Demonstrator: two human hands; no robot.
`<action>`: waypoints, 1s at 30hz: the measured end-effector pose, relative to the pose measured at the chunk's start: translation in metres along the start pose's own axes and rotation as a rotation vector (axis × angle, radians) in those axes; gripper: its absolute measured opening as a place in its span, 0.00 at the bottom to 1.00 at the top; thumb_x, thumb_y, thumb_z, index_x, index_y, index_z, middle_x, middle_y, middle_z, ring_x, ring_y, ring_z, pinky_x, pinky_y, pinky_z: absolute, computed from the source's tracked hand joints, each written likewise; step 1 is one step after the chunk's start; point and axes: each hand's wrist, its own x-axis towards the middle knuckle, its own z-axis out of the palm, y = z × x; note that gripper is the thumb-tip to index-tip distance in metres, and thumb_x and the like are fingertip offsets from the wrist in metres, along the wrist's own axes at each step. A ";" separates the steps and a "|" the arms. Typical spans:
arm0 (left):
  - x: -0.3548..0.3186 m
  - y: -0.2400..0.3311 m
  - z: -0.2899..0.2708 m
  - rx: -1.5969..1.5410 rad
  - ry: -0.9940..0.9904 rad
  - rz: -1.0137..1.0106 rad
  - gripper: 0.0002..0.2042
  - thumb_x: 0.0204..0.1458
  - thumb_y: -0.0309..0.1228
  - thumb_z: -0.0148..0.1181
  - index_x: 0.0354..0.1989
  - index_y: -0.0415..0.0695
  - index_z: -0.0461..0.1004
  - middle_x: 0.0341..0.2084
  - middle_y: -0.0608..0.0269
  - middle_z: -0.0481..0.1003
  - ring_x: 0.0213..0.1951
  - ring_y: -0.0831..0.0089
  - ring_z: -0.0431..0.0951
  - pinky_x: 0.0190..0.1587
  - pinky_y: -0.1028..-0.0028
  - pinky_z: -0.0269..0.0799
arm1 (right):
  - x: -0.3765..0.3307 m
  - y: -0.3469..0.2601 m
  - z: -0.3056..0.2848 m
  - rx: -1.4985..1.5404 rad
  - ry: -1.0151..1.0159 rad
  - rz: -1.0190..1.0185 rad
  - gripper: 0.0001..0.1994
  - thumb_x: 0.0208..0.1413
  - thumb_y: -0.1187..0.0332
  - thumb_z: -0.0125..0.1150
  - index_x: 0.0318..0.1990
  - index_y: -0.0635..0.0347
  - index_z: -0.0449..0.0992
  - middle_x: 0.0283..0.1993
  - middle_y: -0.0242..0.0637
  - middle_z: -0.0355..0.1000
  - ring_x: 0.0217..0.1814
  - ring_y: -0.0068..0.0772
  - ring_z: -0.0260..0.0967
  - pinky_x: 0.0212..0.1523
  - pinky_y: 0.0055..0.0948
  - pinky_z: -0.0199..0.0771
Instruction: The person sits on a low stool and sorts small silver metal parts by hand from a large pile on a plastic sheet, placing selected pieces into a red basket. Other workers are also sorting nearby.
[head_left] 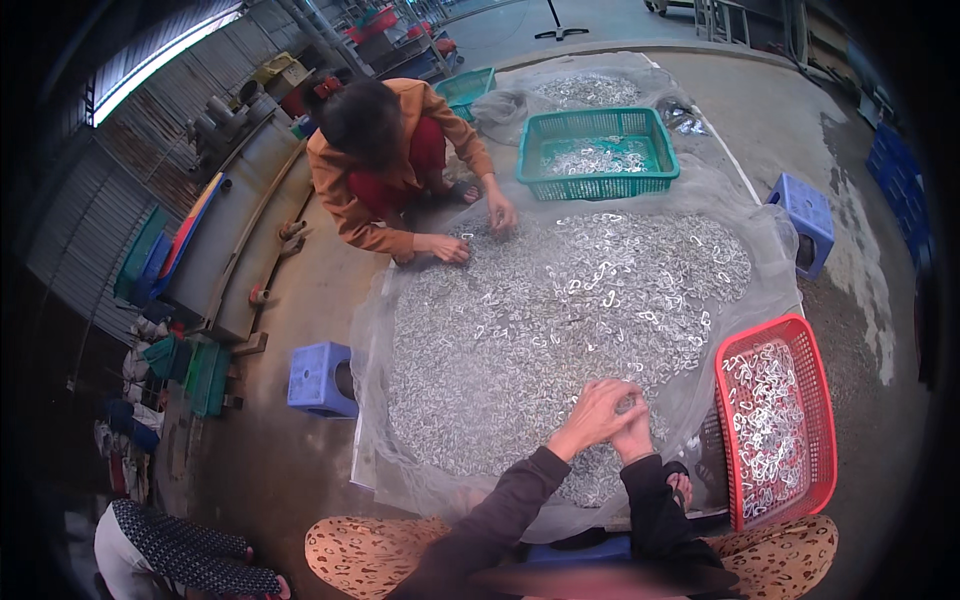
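My left hand (592, 416) and my right hand (632, 437) meet over the near right part of a wide spread of small, curved, silvery-white pieces (520, 350). The fingers of both hands are bent and drawn together at the tips. Whatever they hold, if anything, is too small or hidden to make out. Some pieces in the spread look brighter white than the grey mass around them. Under the pieces lies a sheer pale net (375, 400). To the right of my hands stands a red basket (828, 440) with many loose white curved pieces in it.
Across the spread, a squatting co-worker (385, 150) reaches both hands into the pieces. A green basket (600, 186) with similar pieces stands at the far side. Blue stools (322, 378) flank the net left and right. Another person (190, 550) bends at the lower left.
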 end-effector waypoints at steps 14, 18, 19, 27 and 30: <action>-0.095 -0.138 0.022 0.729 -0.553 0.135 0.20 0.38 0.29 0.64 0.44 0.54 0.72 0.50 0.64 0.62 0.54 0.57 0.61 0.50 0.53 0.65 | -0.137 -0.285 -0.039 -1.781 0.809 -0.723 0.46 0.41 0.52 0.68 0.65 0.60 0.50 0.63 0.56 0.54 0.64 0.43 0.53 0.62 0.37 0.52; -0.103 -0.153 -0.057 0.752 -0.664 0.155 0.16 0.41 0.25 0.59 0.40 0.55 0.74 0.53 0.68 0.62 0.58 0.62 0.59 0.57 0.55 0.57 | -0.114 -0.291 -0.072 -1.939 1.378 -0.697 0.52 0.32 0.44 0.71 0.67 0.44 0.49 0.64 0.62 0.46 0.64 0.66 0.43 0.61 0.57 0.46; -0.103 -0.155 -0.074 0.783 -0.631 0.139 0.15 0.42 0.24 0.58 0.40 0.55 0.74 0.54 0.69 0.62 0.58 0.62 0.59 0.58 0.55 0.56 | -0.105 -0.284 -0.068 -2.024 1.394 -0.746 0.50 0.34 0.44 0.70 0.66 0.46 0.51 0.62 0.61 0.51 0.64 0.61 0.47 0.62 0.53 0.49; -0.085 -0.159 -0.103 0.883 -0.012 -0.174 0.14 0.45 0.21 0.51 0.40 0.51 0.74 0.52 0.62 0.64 0.56 0.61 0.61 0.56 0.53 0.56 | -0.022 -0.123 0.021 -2.028 0.127 -0.964 0.27 0.43 0.66 0.65 0.54 0.56 0.69 0.41 0.45 0.73 0.42 0.45 0.71 0.47 0.37 0.68; -0.081 -0.161 -0.095 0.505 0.073 -0.420 0.14 0.46 0.22 0.50 0.41 0.49 0.73 0.52 0.60 0.64 0.53 0.59 0.62 0.52 0.56 0.62 | -0.002 -0.053 0.018 -2.147 0.010 -0.460 0.27 0.43 0.67 0.64 0.55 0.58 0.68 0.40 0.42 0.73 0.37 0.45 0.73 0.44 0.37 0.69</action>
